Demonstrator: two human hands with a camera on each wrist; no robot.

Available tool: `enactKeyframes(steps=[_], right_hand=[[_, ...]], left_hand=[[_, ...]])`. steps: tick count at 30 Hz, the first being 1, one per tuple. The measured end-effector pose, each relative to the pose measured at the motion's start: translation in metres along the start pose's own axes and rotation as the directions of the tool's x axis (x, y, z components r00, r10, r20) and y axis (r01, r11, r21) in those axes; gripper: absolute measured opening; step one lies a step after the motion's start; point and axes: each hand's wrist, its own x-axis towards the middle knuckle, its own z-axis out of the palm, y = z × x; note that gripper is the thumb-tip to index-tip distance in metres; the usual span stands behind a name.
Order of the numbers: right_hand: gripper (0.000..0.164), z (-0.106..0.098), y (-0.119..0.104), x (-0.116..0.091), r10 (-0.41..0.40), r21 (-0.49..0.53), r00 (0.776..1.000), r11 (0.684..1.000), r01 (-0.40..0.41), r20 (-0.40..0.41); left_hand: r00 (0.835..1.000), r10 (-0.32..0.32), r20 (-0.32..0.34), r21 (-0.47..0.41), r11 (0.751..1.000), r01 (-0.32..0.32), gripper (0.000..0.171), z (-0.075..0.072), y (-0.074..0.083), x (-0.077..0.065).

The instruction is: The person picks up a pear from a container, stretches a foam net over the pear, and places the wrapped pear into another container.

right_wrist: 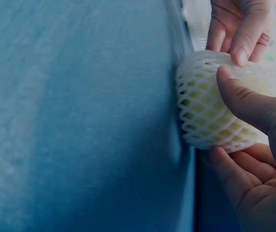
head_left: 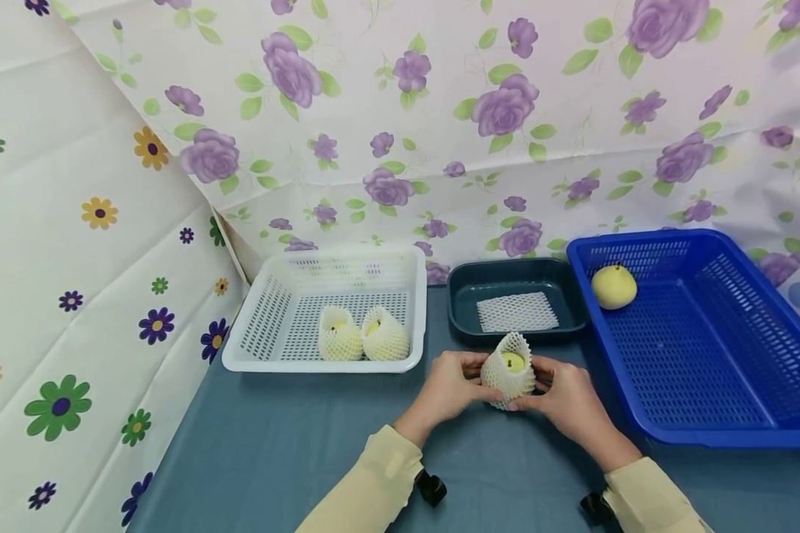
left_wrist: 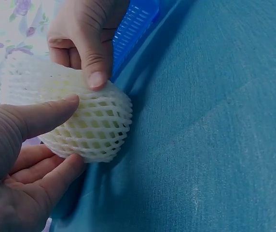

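The left hand (head_left: 450, 386) and right hand (head_left: 571, 400) are gripping the fruit (head_left: 514, 362) from opposite sides, fingers partly curled, just nearer than the green tray (head_left: 461, 320). Its soft net (head_left: 498, 388) is probably cushioning firm, bruisable flesh; low side holds are likely suiting it best.

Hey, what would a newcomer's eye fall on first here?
Probably the blue basket on the right, where one bare fruit sits. Next, the netted fruit that the left hand and right hand hold before the dark tray; behind, the purple-flowered backdrop.
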Motion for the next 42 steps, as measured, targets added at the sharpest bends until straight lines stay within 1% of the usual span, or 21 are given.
enactKeyframes(steps=[4, 7, 9, 11, 14, 17, 19, 21, 23, 25, 30, 32, 35, 40, 42], right_hand=[[0.083, 0.004, 0.002, 0.0, 0.0, -0.022, 1.0, 1.0, 0.0, 0.004], [0.086, 0.006, 0.001, -0.001, 0.006, -0.001, 1.0, 1.0, -0.006, 0.005], [0.086, 0.004, -0.001, 0.0, 0.005, 0.031, 1.0, 1.0, -0.005, 0.0], [0.085, 0.001, -0.003, 0.0, 0.005, 0.066, 1.0, 0.998, -0.005, -0.009], [0.082, -0.008, -0.011, 0.0, 0.008, 0.161, 1.0, 0.987, -0.004, -0.026], [0.079, -0.016, -0.019, 0.0, 0.007, 0.285, 1.0, 0.959, 0.0, -0.026], [0.077, -0.02, -0.026, 0.0, 0.008, 0.362, 1.0, 0.932, -0.003, -0.013], [0.077, -0.023, -0.032, 0.0, 0.013, 0.421, 1.0, 0.907, -0.014, 0.005], [0.077, -0.024, -0.037, 0.001, 0.023, 0.459, 1.0, 0.888, -0.025, 0.01], [0.078, -0.024, -0.04, 0.002, 0.035, 0.496, 0.999, 0.868, -0.03, -0.002], [0.076, -0.023, -0.044, 0.002, 0.053, 0.567, 0.997, 0.824, -0.012, -0.057], [0.075, -0.024, -0.045, 0.002, 0.049, 0.589, 0.996, 0.808, 0.001, -0.069], [0.075, -0.023, -0.047, 0.001, 0.046, 0.617, 0.995, 0.787, 0.017, -0.086], [0.075, -0.021, -0.049, 0.0, 0.074, 0.664, 0.991, 0.747, 0.019, -0.111], [0.075, -0.019, -0.049, -0.001, 0.086, 0.673, 0.989, 0.739, 0.02, -0.124]], left_hand=[[1.0, -0.007, 0.009, 0.011, 1.0, 0.007, 0.063, 0.003, -0.003, 0.002], [1.0, 0.008, 0.013, -0.017, 1.0, -0.007, 0.068, 0.003, -0.004, 0.002], [1.0, 0.023, 0.006, -0.06, 0.998, -0.022, 0.069, 0.002, -0.004, 0.001], [0.999, 0.04, -0.009, -0.127, 0.991, -0.041, 0.069, -0.001, -0.002, 0.0], [0.997, 0.055, -0.046, -0.247, 0.967, -0.065, 0.064, -0.005, 0.004, -0.001], [0.994, 0.055, -0.094, -0.363, 0.928, -0.086, 0.057, -0.009, 0.012, -0.002], [0.991, 0.05, -0.121, -0.416, 0.904, -0.096, 0.053, -0.01, 0.018, -0.004], [0.99, 0.047, -0.135, -0.448, 0.888, -0.104, 0.05, -0.012, 0.024, -0.007], [0.989, 0.053, -0.137, -0.469, 0.876, -0.112, 0.048, -0.012, 0.03, -0.01], [0.99, 0.066, -0.128, -0.487, 0.865, -0.12, 0.049, -0.012, 0.033, -0.012], [0.994, 0.069, -0.09, -0.531, 0.841, -0.107, 0.053, -0.011, 0.03, -0.01], [0.994, 0.065, -0.084, -0.539, 0.836, -0.1, 0.054, -0.011, 0.028, -0.009], [0.994, 0.069, -0.087, -0.53, 0.842, -0.104, 0.053, -0.011, 0.026, -0.008], [0.993, 0.073, -0.09, -0.487, 0.867, -0.108, 0.053, -0.012, 0.027, -0.008], [0.992, 0.088, -0.094, -0.461, 0.879, -0.122, 0.053, -0.012, 0.029, -0.009]])
